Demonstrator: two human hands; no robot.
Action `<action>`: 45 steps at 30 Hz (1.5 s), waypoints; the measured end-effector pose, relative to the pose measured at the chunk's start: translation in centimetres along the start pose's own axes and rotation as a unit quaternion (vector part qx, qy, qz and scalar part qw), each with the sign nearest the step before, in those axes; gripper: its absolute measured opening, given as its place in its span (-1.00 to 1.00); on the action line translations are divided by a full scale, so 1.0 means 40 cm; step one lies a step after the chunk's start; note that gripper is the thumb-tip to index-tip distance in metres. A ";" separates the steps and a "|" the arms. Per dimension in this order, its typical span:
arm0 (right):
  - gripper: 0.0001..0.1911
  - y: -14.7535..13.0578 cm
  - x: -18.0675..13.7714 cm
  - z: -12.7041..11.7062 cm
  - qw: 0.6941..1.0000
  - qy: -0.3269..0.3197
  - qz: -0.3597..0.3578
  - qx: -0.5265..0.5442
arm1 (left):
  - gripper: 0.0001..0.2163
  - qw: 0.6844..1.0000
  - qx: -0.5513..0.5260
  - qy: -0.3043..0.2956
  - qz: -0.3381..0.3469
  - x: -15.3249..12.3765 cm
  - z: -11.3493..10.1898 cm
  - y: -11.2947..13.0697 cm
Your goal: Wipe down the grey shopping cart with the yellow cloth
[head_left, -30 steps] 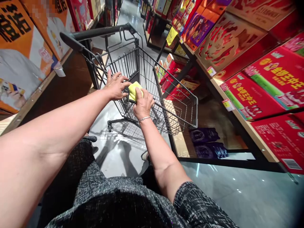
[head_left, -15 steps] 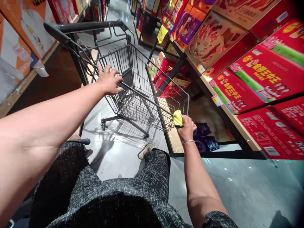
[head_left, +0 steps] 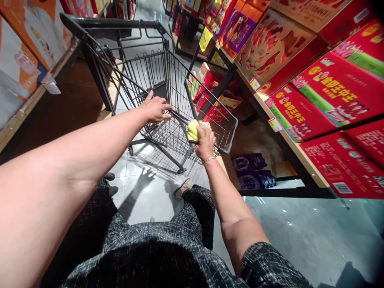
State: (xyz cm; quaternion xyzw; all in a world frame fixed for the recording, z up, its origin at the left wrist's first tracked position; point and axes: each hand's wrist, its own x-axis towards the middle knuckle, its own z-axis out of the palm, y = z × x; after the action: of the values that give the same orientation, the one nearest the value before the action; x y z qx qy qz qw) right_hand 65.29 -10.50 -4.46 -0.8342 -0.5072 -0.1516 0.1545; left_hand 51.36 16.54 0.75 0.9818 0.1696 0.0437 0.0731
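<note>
A black wire shopping cart [head_left: 111,24] stands in front of me at an angle, its basket holding nothing that I can see. My left hand [head_left: 155,109] lies over the cart's near top rail, palm down, fingers stretched and slightly apart. Farther along the same rail, my right hand [head_left: 205,142] grips a yellow-green cloth [head_left: 192,131] with a dark edge. The cloth is pressed against the rail, partly wrapped around it. A thin bracelet circles my right wrist.
On the right, a shelf carries red cartons [head_left: 333,90] and gold-patterned boxes [head_left: 271,52]. Dark blue packages [head_left: 252,170] lie low beneath it. Large orange and white boxes [head_left: 39,36] line the left shelf. The grey floor [head_left: 300,236] is shiny.
My right hand has slid the cloth left along the rail, toward my left hand. My left hand has moved a little to the right. The cart has shifted slightly.
</note>
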 end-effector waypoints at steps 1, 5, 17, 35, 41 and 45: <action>-0.29 -0.011 -0.009 0.010 1.000 -0.005 -0.018 -0.021 | -0.50 1.000 -0.004 0.003 -0.006 0.002 -0.004 -0.018; -0.46 -0.057 -0.093 0.084 0.994 -0.046 -0.073 -0.065 | -0.38 0.999 -0.030 0.005 -0.035 0.000 -0.024 -0.080; -0.70 -0.175 -0.318 0.248 0.942 -0.266 -0.203 -0.037 | 0.16 0.995 -0.068 0.009 -0.066 -0.070 -0.053 -0.188; -0.44 -0.232 -0.321 -0.024 0.999 -0.026 -0.025 -0.033 | -0.49 0.992 -0.059 -0.001 0.111 -0.167 0.040 0.079; -0.40 -0.243 -0.324 -0.013 0.999 -0.009 -0.021 -0.041 | -0.43 0.996 -0.073 -0.024 0.052 -0.154 0.039 0.074; -0.40 -0.252 -0.336 -0.008 0.998 0.013 -0.027 -0.050 | -0.34 0.998 -0.055 -0.028 0.025 -0.160 0.032 0.078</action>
State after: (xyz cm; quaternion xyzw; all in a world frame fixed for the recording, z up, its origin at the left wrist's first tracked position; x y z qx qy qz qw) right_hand 50.36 -16.97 -8.61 -0.8248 -0.5194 -0.1913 0.1150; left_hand 46.51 11.28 -0.39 0.9810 0.1407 0.0269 0.1308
